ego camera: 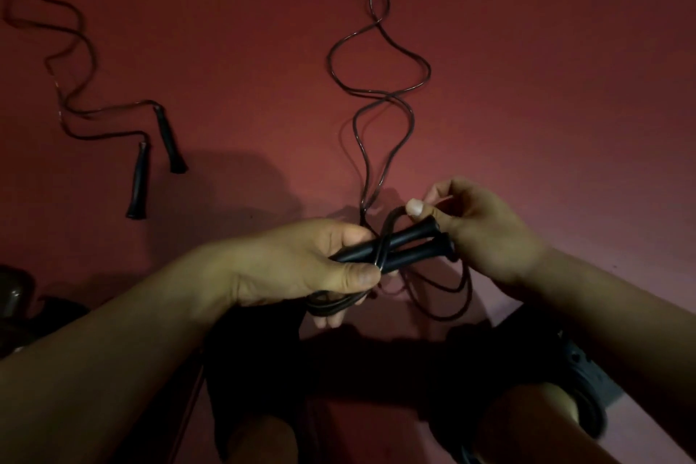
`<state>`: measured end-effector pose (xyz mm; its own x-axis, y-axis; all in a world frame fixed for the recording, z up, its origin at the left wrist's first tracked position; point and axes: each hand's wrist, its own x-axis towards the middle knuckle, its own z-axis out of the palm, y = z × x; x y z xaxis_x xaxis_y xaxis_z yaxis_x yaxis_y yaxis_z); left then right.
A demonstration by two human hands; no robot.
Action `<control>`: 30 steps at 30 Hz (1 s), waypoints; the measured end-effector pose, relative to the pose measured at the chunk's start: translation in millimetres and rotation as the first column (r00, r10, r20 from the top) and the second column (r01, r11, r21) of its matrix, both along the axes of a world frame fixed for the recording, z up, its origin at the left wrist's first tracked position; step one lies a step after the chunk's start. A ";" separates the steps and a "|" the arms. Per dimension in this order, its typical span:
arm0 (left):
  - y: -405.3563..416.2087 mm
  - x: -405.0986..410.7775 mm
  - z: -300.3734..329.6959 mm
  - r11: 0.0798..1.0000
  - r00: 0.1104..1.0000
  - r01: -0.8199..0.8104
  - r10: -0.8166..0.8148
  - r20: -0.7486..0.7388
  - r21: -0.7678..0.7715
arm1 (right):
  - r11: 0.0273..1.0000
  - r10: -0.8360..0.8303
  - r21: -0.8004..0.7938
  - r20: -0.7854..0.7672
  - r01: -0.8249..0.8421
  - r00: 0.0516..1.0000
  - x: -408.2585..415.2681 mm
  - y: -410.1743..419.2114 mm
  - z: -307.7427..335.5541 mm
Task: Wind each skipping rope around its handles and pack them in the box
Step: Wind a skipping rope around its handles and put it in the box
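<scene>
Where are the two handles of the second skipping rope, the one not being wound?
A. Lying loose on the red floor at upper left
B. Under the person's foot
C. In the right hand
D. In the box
A: the second rope's handles lie untouched on the red floor, while the left hand grips the other pair.
</scene>
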<state>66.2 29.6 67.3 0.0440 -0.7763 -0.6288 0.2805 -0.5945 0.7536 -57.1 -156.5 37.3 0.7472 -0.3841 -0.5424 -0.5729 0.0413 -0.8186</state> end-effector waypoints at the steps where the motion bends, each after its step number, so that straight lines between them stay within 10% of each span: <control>1: -1.6 -0.6 0.1 1.000 0.998 0.007 -0.008 0.068 0.002 | 0.997 -0.041 0.069 -0.020 0.043 0.999 -2.3 4.4 -4.0; 9: 1.9 -5.6 -12.1 0.966 0.958 -0.254 0.257 -0.124 0.044 | 0.966 -0.026 0.256 0.002 0.025 1.000 -17.1 30.3 -2.4; 20: -1.7 -10.4 -27.8 0.790 0.794 -0.596 0.606 -0.038 0.147 | 0.985 -0.087 0.138 -0.110 0.102 0.990 -13.1 31.3 -3.7; 30: -2.9 -17.1 -34.3 0.768 0.783 -0.622 0.609 0.125 0.152 | 0.997 0.071 0.049 -0.222 -0.062 0.972 -14.0 27.8 1.2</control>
